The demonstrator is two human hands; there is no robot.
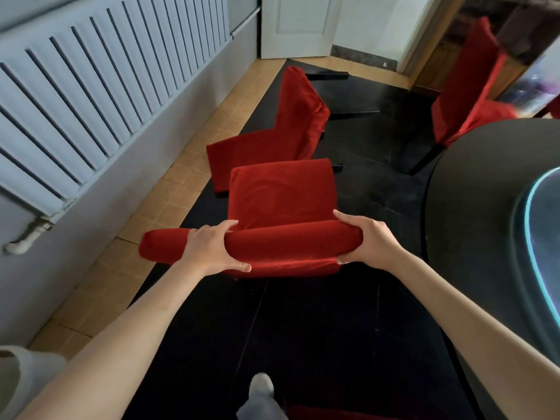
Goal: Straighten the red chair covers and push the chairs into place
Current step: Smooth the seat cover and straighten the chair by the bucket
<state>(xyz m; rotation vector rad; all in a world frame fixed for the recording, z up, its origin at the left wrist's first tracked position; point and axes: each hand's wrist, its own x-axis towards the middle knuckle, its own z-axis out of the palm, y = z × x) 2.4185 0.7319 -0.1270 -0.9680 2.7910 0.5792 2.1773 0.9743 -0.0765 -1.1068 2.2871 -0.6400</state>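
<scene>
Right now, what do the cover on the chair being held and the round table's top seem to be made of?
Chair cover: soft red fabric, possibly velvet, with matte nap and creases where the left hand and right hand grip it. Table top: dark, smooth and hard, faintly glossy; the material is unclear.

You are standing on a black floor point(303, 328) that is meeting a strip of tan tiles point(169, 189) along the radiator wall. Three red-covered chairs are resting on the black area: the nearest chair point(281, 204) directly ahead of you, a second chair point(272, 137) just beyond it near the tile edge, and a third chair point(466, 86) standing further right beside the round dark desk point(472, 207). Your foot point(261, 386) is showing at the bottom.
</scene>
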